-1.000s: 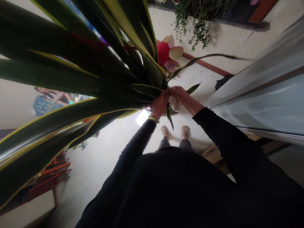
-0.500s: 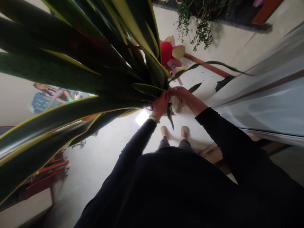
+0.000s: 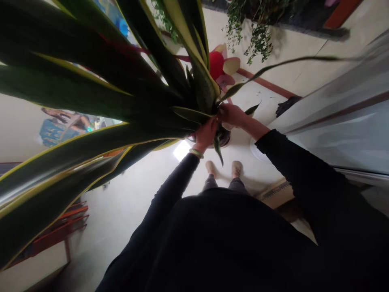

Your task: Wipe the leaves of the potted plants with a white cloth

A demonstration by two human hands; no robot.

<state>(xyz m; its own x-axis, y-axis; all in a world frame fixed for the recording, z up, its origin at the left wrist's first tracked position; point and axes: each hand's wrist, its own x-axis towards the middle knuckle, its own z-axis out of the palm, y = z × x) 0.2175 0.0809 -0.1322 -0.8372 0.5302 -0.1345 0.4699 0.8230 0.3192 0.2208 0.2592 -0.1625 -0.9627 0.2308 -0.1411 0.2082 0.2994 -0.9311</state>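
Observation:
A large snake plant (image 3: pixel 100 87) with long dark green, yellow-edged leaves fills the upper left and fans out from its base near the middle. My left hand (image 3: pixel 206 133), with a pale green bangle at the wrist, is closed around a leaf low at the base. Touching it, or nearly so, my right hand (image 3: pixel 232 115) is closed at the same spot, its fingertips together; what they hold is hidden. Under my hands part of a dark round pot (image 3: pixel 225 138) shows. A small leaf (image 3: pixel 218 151) hangs down beside my left hand.
A red ball-shaped ornament with petals (image 3: pixel 216 65) stands behind the base. Trailing greenery (image 3: pixel 258 40) hangs from a dark ledge. Right is a glass panel (image 3: pixel 349 125). Red-brown furniture (image 3: pixel 60 227) stands lower left; my feet (image 3: pixel 237 168) are on the pale floor.
The whitish cloth-like thing under my right hand is out of sight, uncovering the pot. My right hand has shifted slightly right and up. The long thin leaf at right has swung upward.

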